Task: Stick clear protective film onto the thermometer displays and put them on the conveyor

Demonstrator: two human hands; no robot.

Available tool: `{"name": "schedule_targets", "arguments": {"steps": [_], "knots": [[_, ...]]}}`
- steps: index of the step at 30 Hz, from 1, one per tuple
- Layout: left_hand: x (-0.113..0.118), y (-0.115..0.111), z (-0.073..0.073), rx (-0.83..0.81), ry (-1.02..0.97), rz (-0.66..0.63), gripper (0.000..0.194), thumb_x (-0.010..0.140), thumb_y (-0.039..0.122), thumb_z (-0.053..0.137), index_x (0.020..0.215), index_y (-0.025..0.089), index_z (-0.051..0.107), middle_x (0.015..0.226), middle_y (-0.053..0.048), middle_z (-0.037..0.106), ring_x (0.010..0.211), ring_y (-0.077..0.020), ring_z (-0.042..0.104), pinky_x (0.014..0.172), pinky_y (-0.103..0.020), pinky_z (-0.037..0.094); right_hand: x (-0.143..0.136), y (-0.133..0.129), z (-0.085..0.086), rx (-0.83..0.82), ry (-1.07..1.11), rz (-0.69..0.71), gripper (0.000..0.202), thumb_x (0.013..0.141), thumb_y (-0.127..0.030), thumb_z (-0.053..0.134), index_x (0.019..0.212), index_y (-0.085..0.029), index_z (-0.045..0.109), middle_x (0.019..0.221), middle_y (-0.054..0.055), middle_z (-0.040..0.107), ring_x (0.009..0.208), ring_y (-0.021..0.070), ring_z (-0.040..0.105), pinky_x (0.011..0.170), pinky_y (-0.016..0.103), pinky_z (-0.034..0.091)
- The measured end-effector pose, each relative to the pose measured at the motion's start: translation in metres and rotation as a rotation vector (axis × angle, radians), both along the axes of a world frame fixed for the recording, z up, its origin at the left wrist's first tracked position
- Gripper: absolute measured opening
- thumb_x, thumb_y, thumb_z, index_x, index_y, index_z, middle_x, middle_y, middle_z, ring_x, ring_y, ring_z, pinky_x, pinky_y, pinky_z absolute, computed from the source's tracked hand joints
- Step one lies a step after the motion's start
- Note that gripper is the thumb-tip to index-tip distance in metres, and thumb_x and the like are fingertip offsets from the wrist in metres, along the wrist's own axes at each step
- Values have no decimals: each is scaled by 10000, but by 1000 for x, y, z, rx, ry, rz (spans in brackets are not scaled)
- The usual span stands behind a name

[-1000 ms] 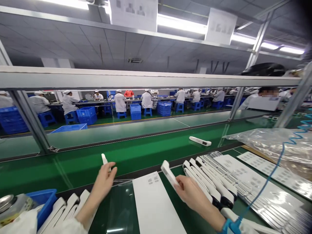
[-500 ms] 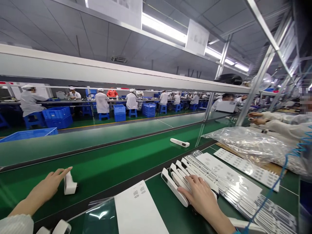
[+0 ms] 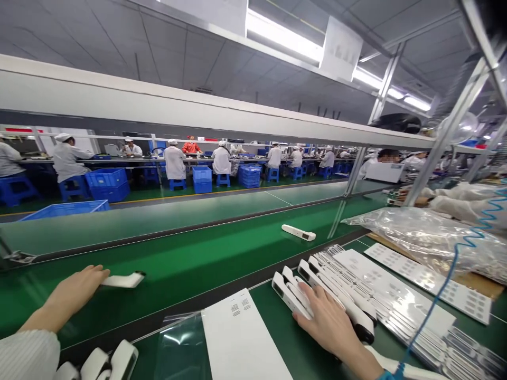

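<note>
At the left, my left hand point(image 3: 77, 293) has its fingers closed over one end of a white handheld thermometer point(image 3: 123, 281), whose dark-tipped head points right above the green belt. My right hand point(image 3: 330, 322) reaches over a row of similar thermometers on the bench, thumb on the near side and fingers on the far side of one white thermometer point(image 3: 298, 290); its lower part is hidden under the palm. Just right of that hand lies another thermometer point(image 3: 348, 303) with a black end. A single thermometer point(image 3: 299, 233) rests farther along the belt.
Several white devices point(image 3: 123, 360) stand at the lower left. Nearby lie a white printed sheet point(image 3: 241, 338), clear plastic point(image 3: 180, 345), label sheets point(image 3: 430, 282) and a plastic bag point(image 3: 420, 227). A coiled blue cord point(image 3: 455, 258) hangs at right; a shelf beam point(image 3: 198, 111) crosses above.
The thermometer at my left hand has turned from upright to nearly level, its head now to the right. My right hand stays at the row. The whole view has shifted slightly.
</note>
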State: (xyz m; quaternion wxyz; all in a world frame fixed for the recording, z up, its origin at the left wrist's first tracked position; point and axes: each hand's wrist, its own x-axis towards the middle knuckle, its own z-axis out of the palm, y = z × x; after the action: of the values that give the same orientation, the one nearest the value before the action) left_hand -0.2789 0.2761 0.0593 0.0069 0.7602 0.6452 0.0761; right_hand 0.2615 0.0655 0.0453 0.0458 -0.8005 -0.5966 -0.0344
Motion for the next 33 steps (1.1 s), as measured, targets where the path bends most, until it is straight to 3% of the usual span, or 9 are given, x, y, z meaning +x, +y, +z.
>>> {"name": "schedule_targets", "arguments": {"steps": [3,6,13,18,21,23,27,30,33], "knots": [[13,-18,25,45,-173,60,193,723,165,434,755,148,624,956,-147,668,1025,-362,580,895,-449,407,-5,6,3,14,51,96,575,824,-421,506,1351,-193,474,1134,146,573,1006,332,581,788,413,488],[36,-30,42,76,-455,118,96,704,280,557,701,191,593,848,-101,660,919,-344,609,845,-422,422,-21,43,6,74,97,239,613,828,-461,494,1379,-197,435,1166,151,557,1006,335,563,787,418,467],[83,-60,35,41,-985,105,493,738,466,560,1116,150,554,958,-100,723,817,-230,674,657,-292,507,-108,194,16,86,111,387,628,831,-429,553,1390,-184,407,1148,163,549,1002,315,560,767,362,400],[104,-113,40,-21,-1262,130,554,681,474,688,1117,147,581,1056,-126,708,846,-213,666,630,-270,492,-141,247,15,73,154,394,583,791,-386,646,1299,-138,504,1100,204,576,1014,365,553,800,424,371],[111,-141,47,-134,-1415,137,576,614,374,788,1109,159,589,955,-88,713,909,-209,640,763,-295,489,-149,239,19,116,218,452,543,790,-395,667,1254,-150,530,1244,212,517,1163,399,460,891,469,336],[115,-155,51,-206,-1402,157,537,602,351,805,1067,172,605,859,-38,679,844,-180,613,767,-290,470,-151,215,22,139,292,516,354,866,-393,578,1130,-158,594,1258,180,523,1169,357,472,897,427,359],[123,-180,56,-260,-1331,226,354,649,397,757,875,177,597,715,17,571,683,-132,538,654,-260,431,-153,136,16,39,513,607,475,963,-511,326,757,-181,599,760,71,646,670,195,620,553,275,444],[128,-198,53,-282,-1271,220,293,674,356,712,867,183,577,696,25,555,649,-124,522,648,-258,446,-162,81,-3,-200,983,499,356,860,-534,498,800,-187,550,554,-22,546,409,120,497,332,208,321],[134,-215,39,-241,-1235,270,256,633,316,706,809,180,578,708,13,561,637,-138,538,629,-267,472,-179,53,-19,-329,1308,410,250,748,-419,601,772,-183,521,422,-88,452,281,68,339,259,174,205]]}}
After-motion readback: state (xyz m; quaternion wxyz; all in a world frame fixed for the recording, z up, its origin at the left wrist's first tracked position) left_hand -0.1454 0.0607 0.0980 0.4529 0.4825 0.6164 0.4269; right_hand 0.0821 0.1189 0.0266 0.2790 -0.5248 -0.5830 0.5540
